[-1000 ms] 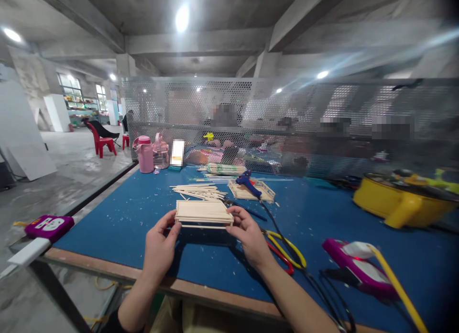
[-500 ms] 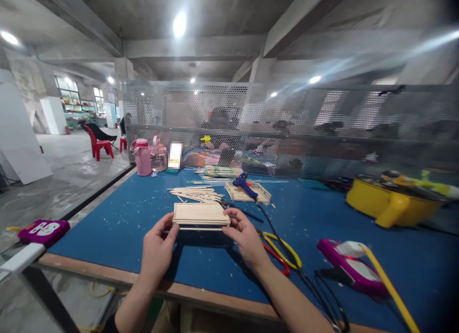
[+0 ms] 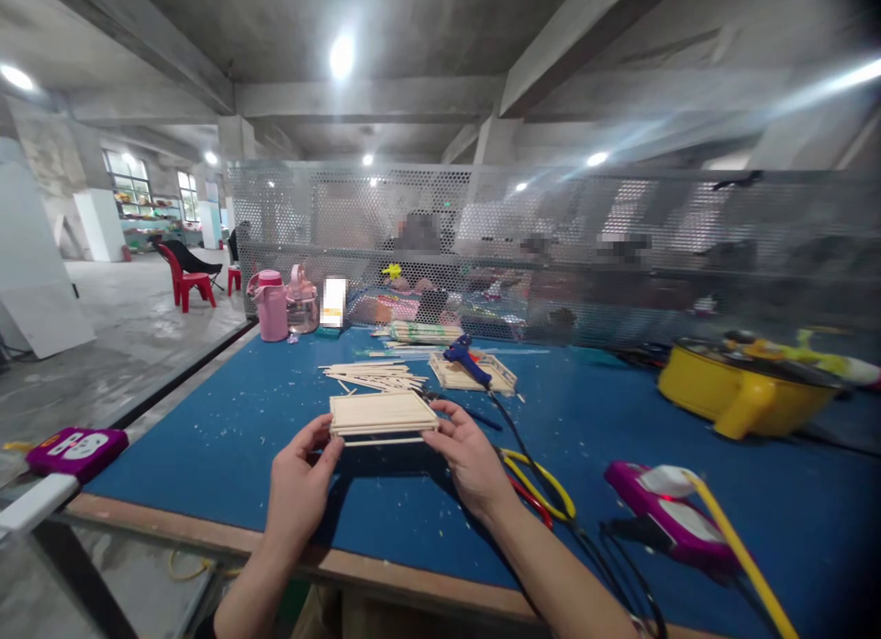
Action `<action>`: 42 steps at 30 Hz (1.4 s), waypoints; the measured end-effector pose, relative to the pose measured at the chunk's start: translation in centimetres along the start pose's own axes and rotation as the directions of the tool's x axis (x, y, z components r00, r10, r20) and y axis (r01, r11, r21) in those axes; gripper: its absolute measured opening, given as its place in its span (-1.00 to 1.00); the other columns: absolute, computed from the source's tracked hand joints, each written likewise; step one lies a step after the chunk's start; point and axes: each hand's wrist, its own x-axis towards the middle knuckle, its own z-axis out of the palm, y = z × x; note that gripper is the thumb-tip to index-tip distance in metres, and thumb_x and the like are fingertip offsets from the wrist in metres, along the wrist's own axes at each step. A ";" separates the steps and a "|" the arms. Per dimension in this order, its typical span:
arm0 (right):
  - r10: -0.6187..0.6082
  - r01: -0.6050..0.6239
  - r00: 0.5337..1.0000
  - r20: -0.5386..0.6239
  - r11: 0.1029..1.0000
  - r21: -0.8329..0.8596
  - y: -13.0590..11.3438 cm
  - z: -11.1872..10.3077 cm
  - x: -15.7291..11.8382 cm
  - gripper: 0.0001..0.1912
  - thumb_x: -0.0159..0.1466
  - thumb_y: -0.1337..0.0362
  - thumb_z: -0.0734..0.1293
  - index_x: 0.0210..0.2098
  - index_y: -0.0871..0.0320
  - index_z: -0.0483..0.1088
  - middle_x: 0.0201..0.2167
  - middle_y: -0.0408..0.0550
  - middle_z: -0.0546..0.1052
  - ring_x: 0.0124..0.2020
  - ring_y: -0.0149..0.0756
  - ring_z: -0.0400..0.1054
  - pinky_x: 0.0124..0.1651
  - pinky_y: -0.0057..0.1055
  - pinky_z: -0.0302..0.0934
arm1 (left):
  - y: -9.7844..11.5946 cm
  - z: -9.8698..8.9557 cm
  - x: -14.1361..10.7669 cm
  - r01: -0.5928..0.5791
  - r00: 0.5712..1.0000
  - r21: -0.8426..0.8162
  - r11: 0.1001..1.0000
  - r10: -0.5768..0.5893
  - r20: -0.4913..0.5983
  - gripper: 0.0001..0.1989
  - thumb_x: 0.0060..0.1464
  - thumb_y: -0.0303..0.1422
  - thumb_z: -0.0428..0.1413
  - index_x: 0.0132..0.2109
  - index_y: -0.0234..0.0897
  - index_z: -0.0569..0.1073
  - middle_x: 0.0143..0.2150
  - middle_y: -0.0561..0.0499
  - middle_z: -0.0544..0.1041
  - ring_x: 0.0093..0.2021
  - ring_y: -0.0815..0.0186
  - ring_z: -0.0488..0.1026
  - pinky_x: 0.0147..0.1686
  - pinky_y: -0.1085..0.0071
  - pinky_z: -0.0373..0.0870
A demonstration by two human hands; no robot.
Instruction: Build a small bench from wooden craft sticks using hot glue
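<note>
Hands (image 3: 482, 465) pinch a stick frame (image 3: 382, 412) at both ends, loose sticks (image 3: 375, 376) and glue gun (image 3: 471, 365) beyond, what seem pliers (image 3: 568, 499) partly hidden.

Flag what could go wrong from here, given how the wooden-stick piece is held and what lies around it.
The left hand and right hand hold the wooden-stick panel only at its ends, so uneven pressure might bend or loosen its thin sticks.
The black cord passes close to the right hand in this view; a snag could drag the blue glue gun off the stick tray it appears to rest on.
</note>
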 end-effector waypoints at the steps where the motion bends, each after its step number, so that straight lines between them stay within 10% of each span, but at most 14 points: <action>1: -0.004 0.004 1.000 0.002 1.000 -0.007 0.0 0.0 -0.1 -0.52 -0.16 0.34 0.45 -0.27 0.07 0.21 -0.51 -0.25 0.51 -0.42 -0.36 0.35 -0.23 -0.41 0.10 | 0.0 0.0 0.0 0.001 1.000 -0.002 1.000 -0.001 -0.001 -0.59 -0.08 -0.24 0.11 -0.08 -0.35 0.42 -0.20 -0.11 0.54 -0.23 0.25 0.47 -0.22 0.38 0.37; 42: -0.013 0.014 1.000 0.005 0.955 -0.295 -0.5 0.6 -0.7 -0.66 -0.11 0.36 0.32 -0.32 0.11 0.20 -0.61 -0.28 0.41 -0.55 -0.43 0.19 -0.40 -0.44 0.00 | 0.3 -0.2 -0.3 0.007 1.000 0.050 0.999 -0.006 -0.027 -0.57 -0.06 -0.20 0.08 -0.06 -0.36 0.41 -0.24 -0.10 0.53 -0.29 0.28 0.45 -0.28 0.40 0.37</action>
